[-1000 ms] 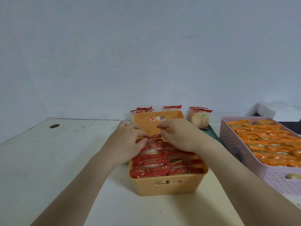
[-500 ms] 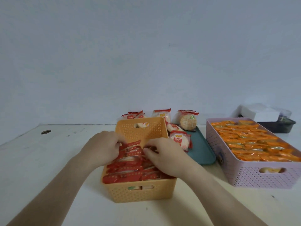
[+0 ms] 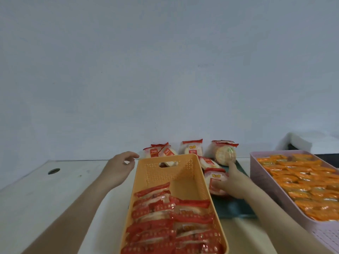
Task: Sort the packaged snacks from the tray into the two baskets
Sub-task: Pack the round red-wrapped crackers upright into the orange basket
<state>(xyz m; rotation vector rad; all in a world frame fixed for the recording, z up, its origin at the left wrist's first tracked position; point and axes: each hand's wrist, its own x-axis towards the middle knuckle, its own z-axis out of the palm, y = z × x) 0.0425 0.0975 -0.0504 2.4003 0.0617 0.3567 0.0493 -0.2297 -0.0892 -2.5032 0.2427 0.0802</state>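
Note:
An orange basket [image 3: 194, 173] in front of me holds several red-and-white snack packs [image 3: 170, 222] in its near half. My right hand [image 3: 233, 184] rests on the dark green tray [image 3: 236, 208] to the basket's right and grips a red-and-white snack pack [image 3: 214, 177], index finger stretched toward the back. My left hand [image 3: 119, 166] hovers left of the basket's far corner, fingers loosely curled, holding nothing. More red-and-white packs [image 3: 192, 148] stand behind the basket by the wall. A pink basket [image 3: 271, 187] at the right is full of orange packs [image 3: 302, 182].
A white table [image 3: 45, 195] carries everything, with a round cable hole [image 3: 53, 171] at the far left. A grey wall closes off the back. A white box [image 3: 297, 142] sits on a dark container behind the pink basket.
Both hands left the orange basket. My right hand moved right onto the tray and took hold of a red-and-white pack. My left hand moved out past the basket's far left corner.

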